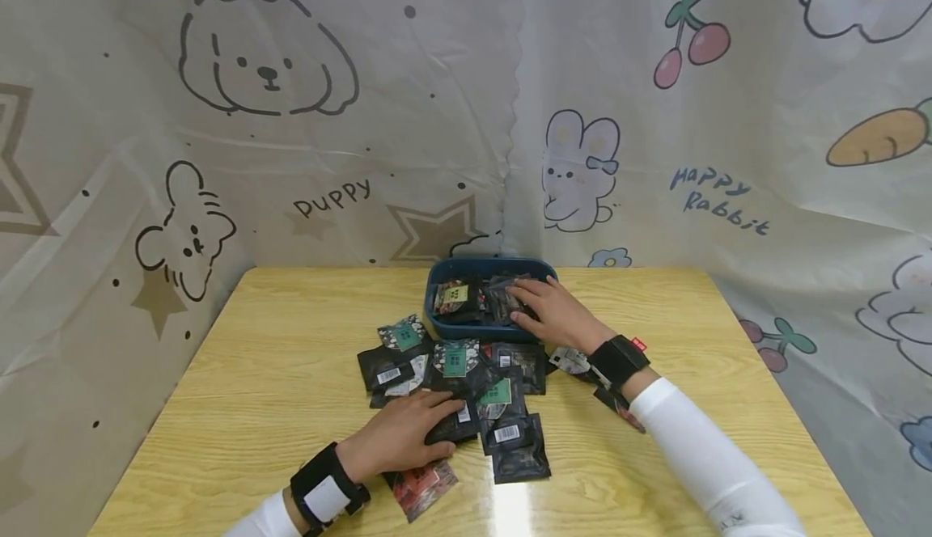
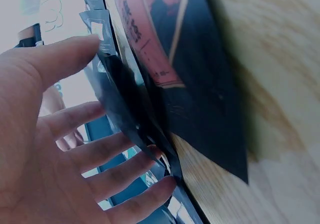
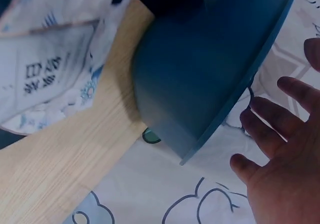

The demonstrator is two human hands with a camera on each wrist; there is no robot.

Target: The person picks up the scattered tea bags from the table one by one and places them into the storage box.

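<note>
My left hand (image 1: 404, 433) rests its outstretched fingers on a black sachet (image 1: 463, 417) with a white barcode label. In the left wrist view, the fingertips meet the edge of the dark sachet, the thumb apart from them. Partly beneath that palm lies a red-printed sachet (image 1: 425, 490). My right hand (image 1: 564, 316) reaches over the right rim of a blue plastic basket (image 1: 466, 332), its fingers spread above clear-and-black sachets (image 1: 502, 298). Beside those in the basket is a sachet with a yellow label (image 1: 456, 294). The right wrist view shows the fingers extended past the basket's rim.
Several sachets, some with green labels (image 1: 455, 361), overlap in front of the basket. A black barcode sachet (image 1: 522, 460) lies nearest the front. More sachets (image 1: 571, 361) lie under the right wrist. A cartoon-printed cloth (image 1: 451, 116) hangs behind the wooden table (image 1: 291, 343).
</note>
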